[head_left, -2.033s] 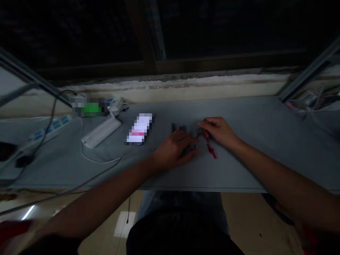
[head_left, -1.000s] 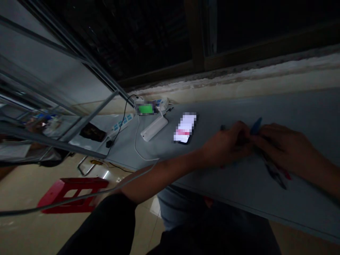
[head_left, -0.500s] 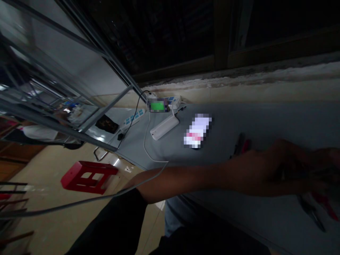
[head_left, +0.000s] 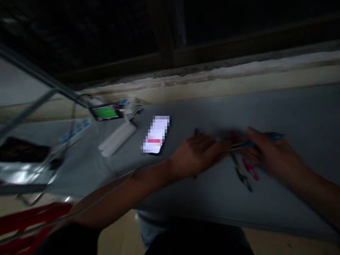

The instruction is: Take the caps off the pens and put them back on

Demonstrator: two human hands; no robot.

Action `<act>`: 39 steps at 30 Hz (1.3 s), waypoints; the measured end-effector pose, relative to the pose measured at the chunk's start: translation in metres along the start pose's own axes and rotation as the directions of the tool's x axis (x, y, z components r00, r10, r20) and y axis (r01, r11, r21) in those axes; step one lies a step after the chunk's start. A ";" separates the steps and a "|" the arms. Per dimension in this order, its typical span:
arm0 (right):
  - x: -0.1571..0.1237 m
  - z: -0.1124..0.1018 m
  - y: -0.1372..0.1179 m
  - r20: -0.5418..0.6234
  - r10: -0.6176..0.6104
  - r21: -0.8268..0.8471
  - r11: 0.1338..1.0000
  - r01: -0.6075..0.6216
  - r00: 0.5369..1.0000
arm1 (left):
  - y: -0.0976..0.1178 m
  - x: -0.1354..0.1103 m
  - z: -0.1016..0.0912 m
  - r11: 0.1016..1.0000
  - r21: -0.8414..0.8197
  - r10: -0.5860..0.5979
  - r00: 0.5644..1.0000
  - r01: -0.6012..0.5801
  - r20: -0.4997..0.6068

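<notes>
My right hand (head_left: 272,154) grips a blue-handled screwdriver (head_left: 265,140) whose thin metal shaft points left. The shaft's tip reaches the fingers of my left hand (head_left: 198,156), which lies low over the grey table mat (head_left: 292,109). Motion blur hides whether those fingers hold anything. Just below my right hand, a pair of red-handled pliers (head_left: 245,175) lies on the mat. A small dark item (head_left: 196,131) sits beyond my left hand.
A blurred phone (head_left: 155,136), white power bank (head_left: 117,138) and white cable lie left on the mat. Behind them are a green-lit device (head_left: 106,112) and a power strip (head_left: 74,131). A dark flat object (head_left: 18,150) lies further left, and a red stool (head_left: 29,219) stands below.
The view has swung back from its tilt, bringing my hands from the right edge towards the middle. The blue-handled screwdriver now lies nearly level in my right hand, its shaft meeting my left fingers.
</notes>
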State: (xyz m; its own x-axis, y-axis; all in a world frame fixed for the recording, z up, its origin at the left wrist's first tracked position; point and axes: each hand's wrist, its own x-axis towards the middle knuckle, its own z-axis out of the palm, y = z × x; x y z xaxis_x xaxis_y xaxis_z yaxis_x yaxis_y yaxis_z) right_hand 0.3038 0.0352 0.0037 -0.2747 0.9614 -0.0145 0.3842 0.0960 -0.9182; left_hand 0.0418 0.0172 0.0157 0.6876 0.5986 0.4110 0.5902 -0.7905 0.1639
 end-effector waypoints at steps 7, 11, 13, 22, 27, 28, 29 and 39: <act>0.014 0.013 -0.029 0.188 -0.075 0.394 0.919 -0.005 0.979 | -0.015 -0.008 0.002 0.987 -0.148 0.046 0.990 -0.066 -0.133; 0.010 0.008 -0.026 0.278 -0.273 0.386 0.910 0.153 0.921 | -0.011 -0.013 0.002 0.944 -0.327 -0.055 0.998 0.043 -0.026; 0.014 0.005 -0.025 0.303 -0.387 0.414 0.877 0.245 0.871 | -0.015 -0.016 0.004 0.926 -0.372 -0.074 0.997 0.060 -0.023; 0.031 -0.010 -0.018 0.289 -0.254 0.330 0.931 0.153 0.923 | -0.025 -0.021 0.009 0.888 -0.437 -0.157 0.988 0.139 -0.005; 0.030 -0.012 -0.020 0.203 -0.315 0.364 0.903 0.227 0.927 | -0.026 -0.021 0.008 0.901 -0.407 -0.181 0.983 0.153 -0.032; 0.030 -0.013 -0.021 0.187 -0.312 0.359 0.904 0.230 0.932 | -0.026 -0.021 0.008 0.904 -0.403 -0.175 0.984 0.144 -0.042; 0.030 -0.013 -0.020 0.179 -0.292 0.340 0.914 0.220 0.939 | -0.026 -0.021 0.008 0.907 -0.400 -0.163 0.986 0.132 -0.045; 0.031 -0.020 -0.020 0.197 -0.222 0.289 0.944 0.160 0.955 | -0.021 -0.018 0.002 0.918 -0.362 -0.178 0.984 0.163 -0.010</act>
State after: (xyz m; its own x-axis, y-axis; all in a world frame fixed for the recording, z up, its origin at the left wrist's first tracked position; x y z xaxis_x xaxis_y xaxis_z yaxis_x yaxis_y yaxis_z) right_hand 0.3054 0.0688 0.0297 -0.5210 0.8461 0.1123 0.0644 0.1701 -0.9833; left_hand 0.0180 0.0234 0.0033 0.5670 0.7287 0.3840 0.5008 -0.6751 0.5417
